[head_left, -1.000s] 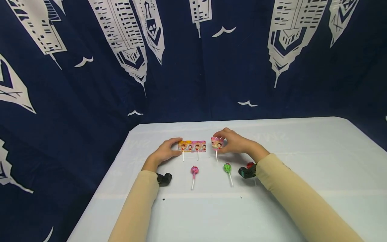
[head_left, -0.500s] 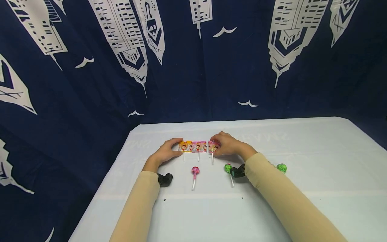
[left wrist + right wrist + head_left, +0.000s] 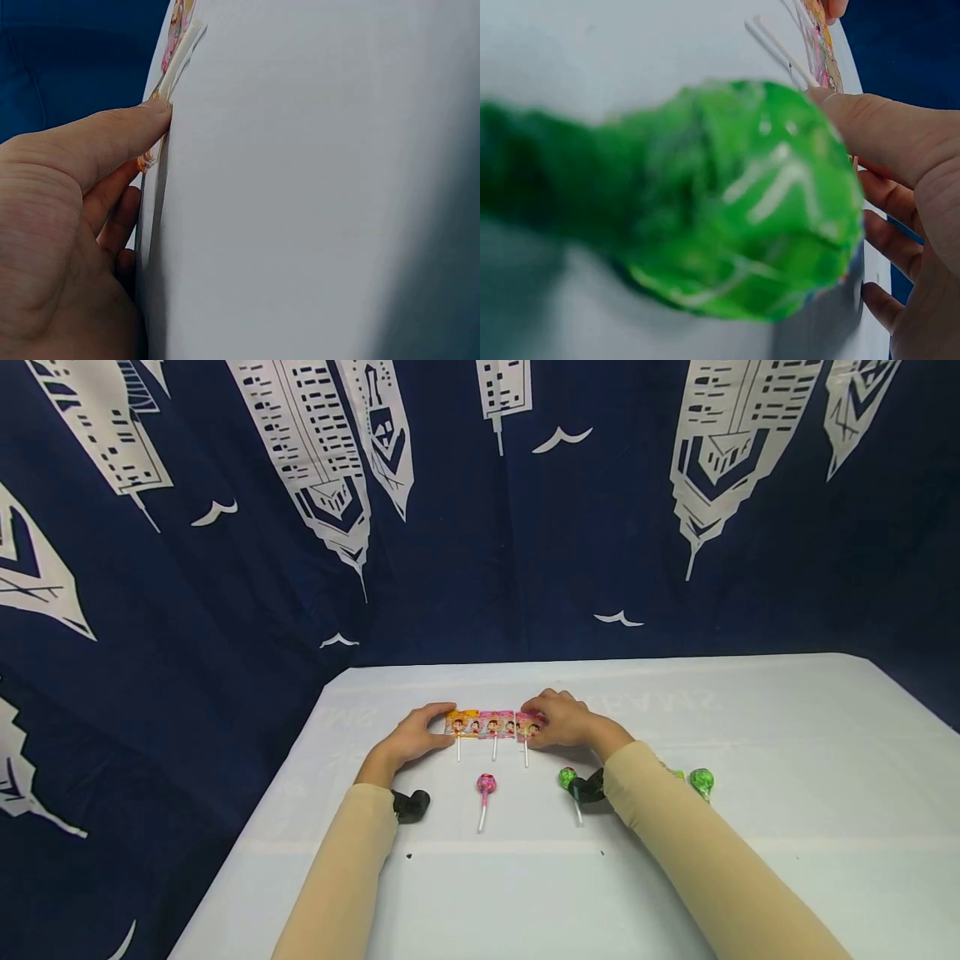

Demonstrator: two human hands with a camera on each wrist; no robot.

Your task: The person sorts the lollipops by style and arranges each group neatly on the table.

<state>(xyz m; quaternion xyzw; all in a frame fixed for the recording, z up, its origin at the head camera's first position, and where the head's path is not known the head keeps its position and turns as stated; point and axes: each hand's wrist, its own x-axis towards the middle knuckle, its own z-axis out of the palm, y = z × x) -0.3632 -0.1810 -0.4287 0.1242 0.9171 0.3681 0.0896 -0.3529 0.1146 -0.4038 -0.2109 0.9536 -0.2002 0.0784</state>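
Note:
Three flat-wrapped lollipops lie in a row across the table, sticks toward me. My left hand [image 3: 408, 737] holds the orange lollipop [image 3: 462, 723] at its left edge, thumb on the near side and fingers on the far side. A pink lollipop [image 3: 494, 724] lies in the middle, touching the orange one. At the right end, my right hand [image 3: 572, 722] pinches another pink lollipop [image 3: 527, 727], right up against the middle one. In the left wrist view the thumb [image 3: 139, 127] presses the wrapper. The right wrist view shows the right thumb [image 3: 862, 112] beside a white stick.
Nearer me on the white table [image 3: 510, 902] lie a round pink lollipop [image 3: 487, 783] and a round green lollipop [image 3: 567, 776], partly behind the right wrist camera. Another green lollipop [image 3: 702, 780] shows beyond the right sleeve. A dark blue printed curtain [image 3: 450, 568] hangs behind.
My right hand has moved left with its pink lollipop, closing the gap to the middle one. The right sleeve now covers the red lollipop and uncovers a green one. My left hand stays put.

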